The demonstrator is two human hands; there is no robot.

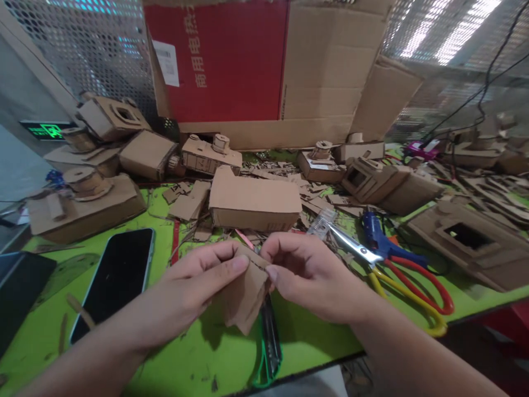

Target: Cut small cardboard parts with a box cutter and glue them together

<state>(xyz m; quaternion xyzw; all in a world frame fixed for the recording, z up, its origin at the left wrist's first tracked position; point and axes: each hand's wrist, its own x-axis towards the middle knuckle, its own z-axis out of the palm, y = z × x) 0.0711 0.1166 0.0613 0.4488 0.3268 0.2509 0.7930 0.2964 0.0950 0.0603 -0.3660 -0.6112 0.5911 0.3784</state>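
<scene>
My left hand [194, 286] and my right hand [309, 275] both pinch one small folded cardboard piece [244, 295] just above the green table [173, 364]. The left thumb and fingers clamp its left upper edge. On the other side, the right fingertips grip the upper right corner. The piece bends along a crease and hangs down between my hands. Under it lies a dark utility knife with a green loop [270, 347], partly hidden by the cardboard.
A black phone [115, 278] lies at the left, a dark tablet [19, 286] further left. Scissors with red and yellow handles [397, 275] and a blue glue gun [380, 237] lie right. A closed cardboard box [254, 201], several cardboard tank models and scraps fill the back.
</scene>
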